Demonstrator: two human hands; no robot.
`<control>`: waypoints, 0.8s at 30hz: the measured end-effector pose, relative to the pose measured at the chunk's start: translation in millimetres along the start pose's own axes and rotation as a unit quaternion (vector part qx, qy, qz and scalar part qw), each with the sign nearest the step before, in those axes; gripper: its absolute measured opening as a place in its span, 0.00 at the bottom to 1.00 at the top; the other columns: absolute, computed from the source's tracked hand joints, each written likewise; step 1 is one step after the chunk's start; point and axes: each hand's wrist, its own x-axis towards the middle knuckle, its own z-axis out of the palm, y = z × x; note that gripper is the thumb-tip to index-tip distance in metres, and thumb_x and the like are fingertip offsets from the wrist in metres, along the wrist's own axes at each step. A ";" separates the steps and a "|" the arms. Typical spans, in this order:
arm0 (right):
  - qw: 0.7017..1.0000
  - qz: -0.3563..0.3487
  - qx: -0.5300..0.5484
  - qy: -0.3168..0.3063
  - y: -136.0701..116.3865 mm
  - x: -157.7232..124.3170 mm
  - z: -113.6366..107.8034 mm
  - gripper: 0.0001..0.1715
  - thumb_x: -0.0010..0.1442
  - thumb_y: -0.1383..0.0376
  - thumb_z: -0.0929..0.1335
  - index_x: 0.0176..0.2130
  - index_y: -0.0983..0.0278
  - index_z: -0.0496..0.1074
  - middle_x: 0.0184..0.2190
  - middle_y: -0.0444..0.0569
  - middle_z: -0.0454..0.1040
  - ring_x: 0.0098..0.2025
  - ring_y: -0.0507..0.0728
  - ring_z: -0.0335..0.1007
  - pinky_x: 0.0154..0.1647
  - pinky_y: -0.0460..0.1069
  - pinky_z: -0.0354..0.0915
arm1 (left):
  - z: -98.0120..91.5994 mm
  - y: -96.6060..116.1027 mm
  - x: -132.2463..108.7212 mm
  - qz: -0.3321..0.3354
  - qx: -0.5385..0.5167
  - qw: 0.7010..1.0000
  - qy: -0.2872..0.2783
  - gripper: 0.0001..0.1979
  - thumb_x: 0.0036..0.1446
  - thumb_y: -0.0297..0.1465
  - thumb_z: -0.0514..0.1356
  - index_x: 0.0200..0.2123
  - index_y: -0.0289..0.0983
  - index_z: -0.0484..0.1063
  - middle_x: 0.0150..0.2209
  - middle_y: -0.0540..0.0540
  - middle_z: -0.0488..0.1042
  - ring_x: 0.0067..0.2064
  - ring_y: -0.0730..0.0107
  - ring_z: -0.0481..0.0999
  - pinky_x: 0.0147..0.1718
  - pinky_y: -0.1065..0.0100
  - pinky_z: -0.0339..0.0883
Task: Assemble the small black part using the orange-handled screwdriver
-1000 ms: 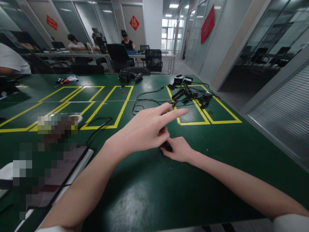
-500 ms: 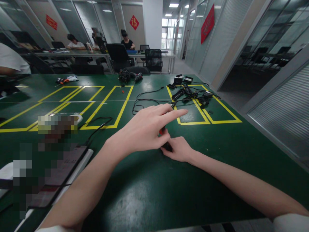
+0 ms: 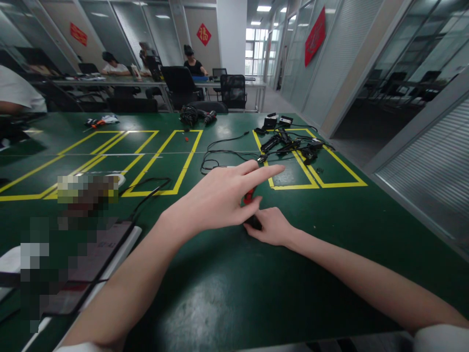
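My left hand (image 3: 220, 195) hovers over the middle of the green table (image 3: 227, 293), index finger stretched out, thumb and another finger pinched on a small red piece (image 3: 249, 195). Just below it my right hand (image 3: 271, 226) rests on the table, its fingers closed on a small black object (image 3: 253, 223) that the left hand partly hides. The red piece sits right above the black object; whether they touch I cannot tell.
A tangle of black cables and adapters (image 3: 289, 144) lies in the yellow-taped box at the far right. A black cable (image 3: 220, 155) loops beyond my hands. A device with a cable (image 3: 95, 254) lies at the left. Other people sit at far tables.
My left hand's fingers have shifted slightly, so more of the red piece shows. The right hand has stayed in place.
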 end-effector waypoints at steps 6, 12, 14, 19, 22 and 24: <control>1.000 0.003 -0.006 -0.005 -1.6 0.0 -1.4 0.19 0.68 0.52 0.63 0.47 0.64 0.68 0.36 0.53 0.82 0.35 0.61 0.79 0.33 0.50 0.59 | 0.3 -1.9 -0.6 0.006 -0.005 1.000 0.008 0.26 0.64 0.25 0.54 0.64 0.42 0.65 0.53 0.43 0.72 0.41 0.70 0.76 0.37 0.71 0.68; 1.000 0.000 -0.003 -0.004 -1.4 0.0 -0.8 0.19 0.68 0.52 0.63 0.47 0.64 0.69 0.35 0.52 0.82 0.35 0.61 0.80 0.33 0.50 0.58 | 0.3 -2.1 -0.2 0.017 -0.001 1.000 0.004 0.26 0.62 0.24 0.55 0.63 0.41 0.66 0.51 0.42 0.73 0.44 0.66 0.77 0.39 0.70 0.68; 1.000 0.001 -0.005 -0.002 -1.1 0.0 -0.6 0.20 0.68 0.52 0.63 0.48 0.65 0.68 0.36 0.52 0.82 0.34 0.61 0.80 0.32 0.50 0.57 | -0.1 -1.6 -0.3 0.010 0.005 1.000 0.006 0.27 0.62 0.24 0.54 0.64 0.42 0.65 0.50 0.43 0.73 0.42 0.68 0.77 0.37 0.71 0.68; 1.000 0.001 -0.001 -0.003 -0.9 0.1 -0.4 0.18 0.68 0.52 0.63 0.46 0.64 0.69 0.35 0.51 0.82 0.35 0.62 0.80 0.32 0.50 0.56 | -1.1 -1.3 -0.7 0.016 0.003 1.000 0.004 0.29 0.61 0.25 0.56 0.65 0.43 0.64 0.50 0.43 0.73 0.45 0.65 0.76 0.39 0.70 0.68; 1.000 0.003 0.002 -0.005 -1.2 0.1 -1.0 0.18 0.67 0.53 0.64 0.47 0.64 0.69 0.36 0.51 0.82 0.35 0.61 0.80 0.32 0.50 0.56 | -1.3 -1.1 -0.7 0.004 0.007 1.000 0.003 0.29 0.62 0.24 0.54 0.66 0.43 0.63 0.49 0.44 0.73 0.42 0.67 0.76 0.37 0.70 0.67; 1.000 0.002 0.005 -0.004 -1.4 0.1 -1.5 0.18 0.67 0.53 0.64 0.47 0.64 0.69 0.35 0.51 0.82 0.35 0.61 0.79 0.32 0.50 0.56 | -1.4 -1.0 -0.7 0.001 0.008 1.000 -0.001 0.29 0.62 0.26 0.55 0.66 0.43 0.62 0.48 0.45 0.73 0.41 0.67 0.76 0.36 0.70 0.67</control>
